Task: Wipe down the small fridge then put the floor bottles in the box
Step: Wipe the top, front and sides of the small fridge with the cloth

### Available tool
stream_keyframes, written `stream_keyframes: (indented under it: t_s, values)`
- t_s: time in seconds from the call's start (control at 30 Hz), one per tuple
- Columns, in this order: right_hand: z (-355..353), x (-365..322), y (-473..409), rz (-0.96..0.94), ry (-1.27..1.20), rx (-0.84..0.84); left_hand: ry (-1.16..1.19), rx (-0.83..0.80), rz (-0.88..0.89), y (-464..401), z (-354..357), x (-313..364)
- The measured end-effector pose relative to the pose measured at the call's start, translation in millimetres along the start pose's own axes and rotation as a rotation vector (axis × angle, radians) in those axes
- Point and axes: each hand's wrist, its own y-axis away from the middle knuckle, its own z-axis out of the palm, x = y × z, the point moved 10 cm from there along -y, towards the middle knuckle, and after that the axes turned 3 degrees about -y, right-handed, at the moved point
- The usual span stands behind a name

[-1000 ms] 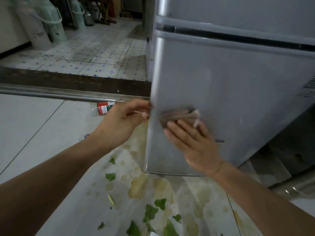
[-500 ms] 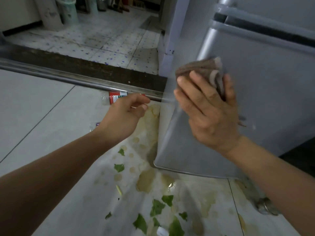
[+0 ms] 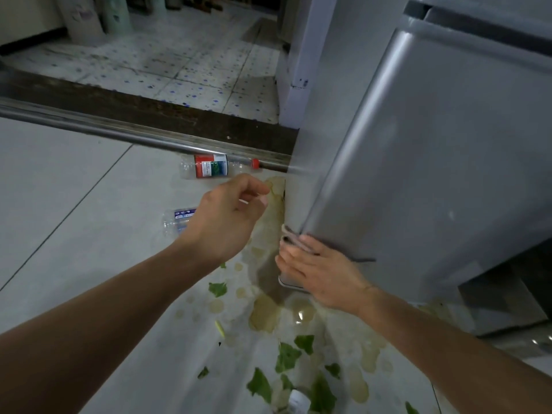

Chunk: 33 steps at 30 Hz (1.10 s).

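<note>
Right hand (image 3: 321, 271), fingers straight, pressing cloth (image 3: 291, 237) against lower corner of grey fridge (image 3: 433, 162); left hand (image 3: 222, 218), fingers loosely curled and empty, hovering above two floor bottles, red-labelled (image 3: 210, 166) and blue-labelled (image 3: 177, 221).

The fridge (image 3: 433, 174) runs off the frame at 1 and 3 o'clock, so its top and right side go unseen. The right hand (image 3: 322, 273) covers most of the cloth (image 3: 288, 236); only a folded edge shows at the door's lower corner. The left hand (image 3: 227, 216) hides the cap end of the blue-label bottle (image 3: 176, 219). A white object (image 3: 298, 401) at 6 o'clock is cut by the bottom edge and cannot be identified. Containers (image 3: 98, 19) at 11 o'clock are blurred and cropped. The red-label bottle (image 3: 212, 166) has print too small to read.
</note>
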Motion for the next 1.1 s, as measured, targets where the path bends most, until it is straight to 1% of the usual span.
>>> stream_keyframes:
  t_s: [0.1, 0.13, 0.2, 0.23, 0.3, 0.33, 0.37, 0.4, 0.43, 0.5, 0.53, 0.57, 0.63, 0.67, 0.7, 0.77, 0.8, 0.87, 0.93, 0.97, 1.0, 1.03, 1.1]
  values:
    - [-30.8, 60.2, 34.3, 0.167, 0.029, 0.324, -0.019, 0.008, 0.013, -1.5, 7.5, 9.1]
    - [-39.3, 80.7, 47.1, 0.209, 0.049, 0.408, -0.020, 0.014, 0.009, -2.5, 11.6, 11.1]
    - [-48.5, 114.6, 68.0, 0.291, 0.032, 0.500, -0.035, 0.025, 0.010, -4.6, 22.8, 16.2]
    - [-52.7, 127.4, 78.3, 0.364, 0.028, 0.559, -0.050, 0.024, 0.016, -4.9, 29.5, 18.9]
    - [-50.9, 133.6, 99.0, 0.515, -0.016, 0.652, -0.087, 0.006, 0.035, -4.2, 44.4, 22.5]
    - [-42.4, 125.4, 105.2, 0.546, -0.057, 0.644, -0.104, -0.004, 0.043, -3.7, 51.7, 23.1]
    - [-28.8, 108.4, 106.8, 0.523, -0.078, 0.590, -0.120, -0.011, 0.049, -3.0, 58.0, 23.5]
    - [-11.3, 85.2, 106.6, 0.449, -0.079, 0.495, -0.136, -0.012, 0.053, -2.3, 63.6, 23.4]
    - [10.3, 58.3, 106.9, 0.342, -0.086, 0.363, -0.152, -0.004, 0.059, -1.6, 67.9, 23.6]
    - [42.8, 18.6, 115.0, 0.167, -0.105, 0.141, -0.190, 0.037, 0.069, -2.2, 73.4, 25.4]
    - [50.4, 12.5, 120.0, 0.133, -0.117, 0.083, -0.204, 0.056, 0.066, -3.2, 75.4, 25.8]
    - [53.9, 11.7, 123.9, 0.108, -0.116, 0.062, -0.211, 0.069, 0.055, -4.3, 77.3, 25.5]
    - [50.4, 20.1, 128.8, 0.074, -0.090, 0.092, -0.217, 0.085, 0.026, -6.5, 79.3, 23.1]
    - [41.2, 31.9, 132.6, 0.088, -0.071, 0.160, -0.225, 0.096, 0.017, -7.0, 79.0, 22.2]
    - [27.3, 48.5, 138.5, 0.131, -0.084, 0.269, -0.235, 0.105, 0.012, -6.9, 78.3, 21.4]
    - [1.5, 85.0, 158.3, 0.271, -0.104, 0.489, -0.243, 0.110, 0.008, -5.9, 78.3, 19.1]
    - [-8.0, 100.9, 170.2, 0.358, -0.108, 0.573, -0.246, 0.111, 0.007, -5.8, 79.4, 18.1]
    - [-15.6, 123.8, 191.0, 0.566, -0.094, 0.675, -0.254, 0.119, 0.008, -5.7, 80.4, 17.3]
    - [-7.7, 128.3, 200.7, 0.731, -0.146, 0.725, -0.243, 0.120, 0.006, -6.9, 81.4, 16.9]
    - [0.5, 123.0, 199.5, 0.760, -0.194, 0.728, -0.229, 0.118, -0.003, -7.0, 81.6, 16.5]
    - [10.5, 112.3, 195.3, 0.742, -0.241, 0.705, -0.215, 0.119, -0.014, -6.8, 81.6, 15.5]
    - [21.9, 97.5, 188.6, 0.688, -0.272, 0.646, -0.203, 0.124, -0.023, -6.3, 81.4, 14.7]
    - [49.7, 58.1, 172.7, 0.498, -0.307, 0.396, -0.188, 0.133, -0.034, -3.3, 81.2, 13.8]
